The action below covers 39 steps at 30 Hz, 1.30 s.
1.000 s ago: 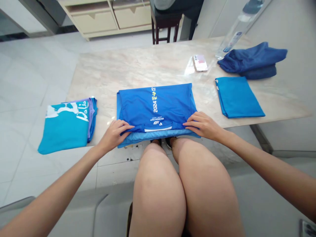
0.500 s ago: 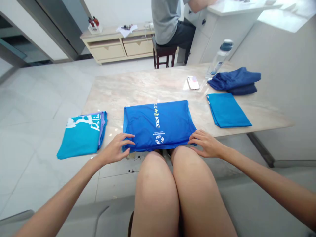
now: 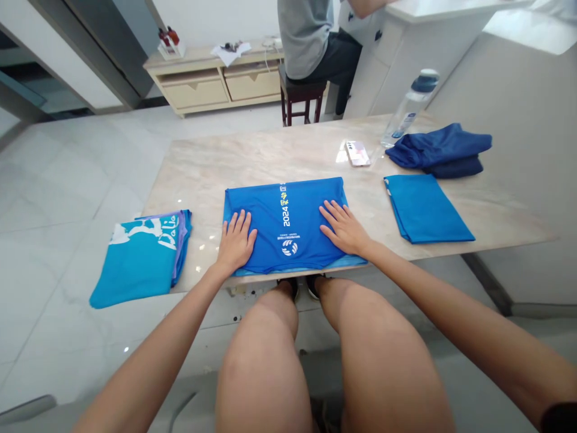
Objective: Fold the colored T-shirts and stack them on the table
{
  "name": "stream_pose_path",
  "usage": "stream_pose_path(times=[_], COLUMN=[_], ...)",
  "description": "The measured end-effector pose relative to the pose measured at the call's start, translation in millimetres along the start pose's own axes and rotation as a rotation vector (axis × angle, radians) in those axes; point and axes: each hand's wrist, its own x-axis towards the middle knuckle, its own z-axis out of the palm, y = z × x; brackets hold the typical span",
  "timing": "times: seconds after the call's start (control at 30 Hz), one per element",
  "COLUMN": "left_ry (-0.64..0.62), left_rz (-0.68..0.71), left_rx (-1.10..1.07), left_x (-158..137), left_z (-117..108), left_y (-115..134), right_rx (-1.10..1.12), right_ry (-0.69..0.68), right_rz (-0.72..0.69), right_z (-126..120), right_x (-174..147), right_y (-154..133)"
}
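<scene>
A folded blue shirt [image 3: 270, 207] with white and yellow print, including "2024", lies flat near the front edge of the table. On its left side rests my left hand [image 3: 236, 240], palm down with the fingers stretched out. My right hand [image 3: 343, 228] presses flat on the shirt's right side, fingers spread. Lighter blue fabric shows along the shirt's edges. To the left, a folded teal cloth [image 3: 135, 258] with white lettering overhangs the table's front edge, with purple and blue layers beside it. A folded blue cloth [image 3: 428, 207] lies to the right.
A crumpled navy cloth [image 3: 442, 150], a clear water bottle [image 3: 403, 117] with a dark cap and a phone [image 3: 357, 154] occupy the marble-patterned table [image 3: 202, 162] at the back right. Beyond it, a person in grey [image 3: 306, 42] sits on a dark stool [image 3: 303, 93] near a low cabinet [image 3: 198, 93].
Both hands have moved from the shirt's lower corners up onto its surface and now lie flat. The front edge of the shirt lies flatter on the table. My knees have moved apart.
</scene>
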Motion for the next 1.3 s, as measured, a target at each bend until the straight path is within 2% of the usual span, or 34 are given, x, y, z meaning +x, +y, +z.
stream_pose_path(times=[0.13,0.23,0.33,0.43,0.53,0.6,0.7,0.77,0.83,0.87,0.93,1.0,1.1,1.2,1.3], left_ry=[0.008,0.015,0.025,-0.038,-0.155,-0.197,-0.136,-0.04,0.029,0.036,-0.007,-0.062,-0.163,-0.257,-0.327], left_rz=[0.0,-0.007,0.115,0.299,0.363,0.405,0.408,0.337,0.232,0.182,0.116,0.113,0.113,0.077,0.008], left_rx=[-0.01,-0.021,-0.022,0.003,0.027,0.049,0.056,0.007,-0.062,-0.09,-0.126,-0.14,-0.151,-0.158,-0.146], left_x=[37,47,25,-20,-56,-63,-53,-39,-24,-17,-6,3,17,32,47], left_z=[-3,-7,-12,-16,-28,-49,-98,-133,-156,-160,-155,-135,-94,-58,-34], left_y=[-13,-9,6,12,-3,-14,-10,14,54,76,122,164,211,245,273], right_rx=[-0.006,-0.013,0.012,0.074,0.142,0.228,0.313,0.263,0.196,0.178,0.175,0.188,0.216,0.249,0.274], right_ry=[0.006,0.014,0.021,-0.048,-0.17,-0.274,-0.329,-0.238,-0.119,-0.067,0.02,0.089,0.137,0.128,0.124], right_rz=[-0.005,0.006,-0.112,-0.284,-0.243,-0.213,-0.168,-0.027,0.133,0.2,0.296,0.371,0.479,0.58,0.658], right_z=[-3,-9,-13,-10,-13,-34,-96,-143,-179,-190,-197,-188,-157,-130,-115], right_x=[34,45,28,-13,-49,-58,-49,-36,-21,-13,-2,4,0,-11,-19], right_y=[16,13,-4,-22,-24,-16,-5,-4,-9,-12,-17,-18,-10,10,33])
